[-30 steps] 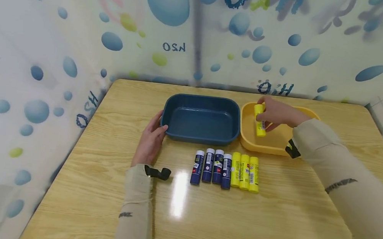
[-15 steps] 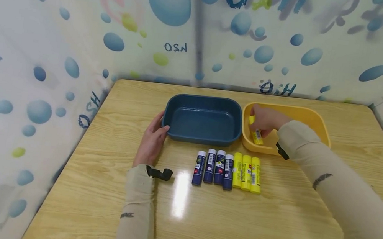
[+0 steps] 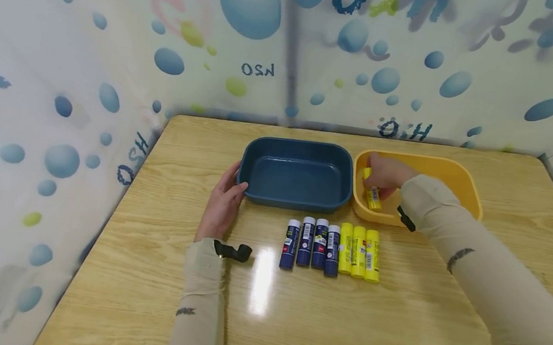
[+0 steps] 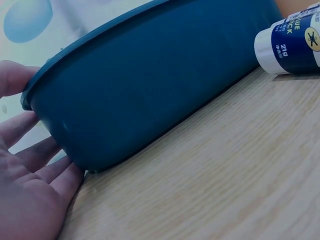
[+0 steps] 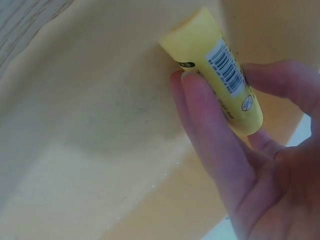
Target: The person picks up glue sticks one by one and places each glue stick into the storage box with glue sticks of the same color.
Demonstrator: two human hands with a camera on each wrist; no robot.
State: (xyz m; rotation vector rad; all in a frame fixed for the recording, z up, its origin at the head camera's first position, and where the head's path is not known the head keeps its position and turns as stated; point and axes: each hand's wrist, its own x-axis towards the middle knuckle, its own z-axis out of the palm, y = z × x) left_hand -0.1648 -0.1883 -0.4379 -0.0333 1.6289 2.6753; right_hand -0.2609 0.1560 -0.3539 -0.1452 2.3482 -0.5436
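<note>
My right hand (image 3: 385,172) holds a yellow glue stick (image 5: 220,70) between thumb and fingers, inside the left part of the yellow bin (image 3: 462,185). The stick is tilted, its lower end close over the bin floor. My left hand (image 3: 223,203) grips the near left corner of the dark blue bin (image 3: 298,203), thumb at the rim and fingers against the outer wall in the left wrist view. Nothing lies inside the blue bin. In front of the bins lie several navy glue sticks (image 3: 319,249) with white caps and three yellow glue sticks (image 3: 359,252), side by side.
The bins stand side by side near the back edge of the wooden table (image 3: 147,271). A patterned wall (image 3: 307,59) rises right behind it, and another stands along the left. A black wrist strap (image 3: 233,251) sits on the left sleeve.
My right hand has moved left and down into the yellow bin with the glue stick, barely shifting in the last half second. The left hand stays on the blue bin.
</note>
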